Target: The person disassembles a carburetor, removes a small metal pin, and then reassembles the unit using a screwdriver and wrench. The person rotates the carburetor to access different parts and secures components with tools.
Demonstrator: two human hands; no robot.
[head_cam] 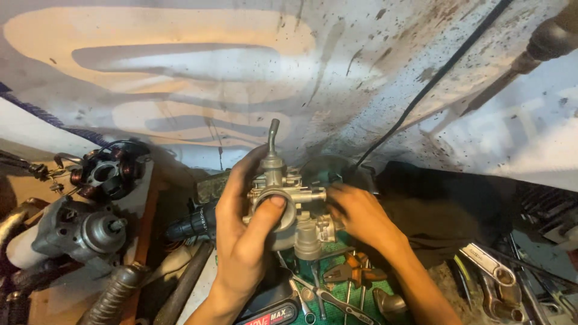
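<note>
Two hands held grey carburettor point(289, 207) above cluttered tabletop point(355, 289): left hand point(241, 235) clasped body, thumb across bore; right hand point(358, 216) gripped side. Best kept steady, level, over tabletop.

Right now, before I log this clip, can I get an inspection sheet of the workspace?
Surface: green mat, stained, crowded with tools.
Job's things: grey metal carburettor with bent top pipe, held upright above the mat.
Clutter: steel spanners, orange-handled pliers, grey engine part, copper-wound stator.
Grippers: left hand grips carburettor, thumb on its round opening; right hand touches its side.
Cables: black cable running diagonally.
Surroundings: spattered white panel overhead.
</note>
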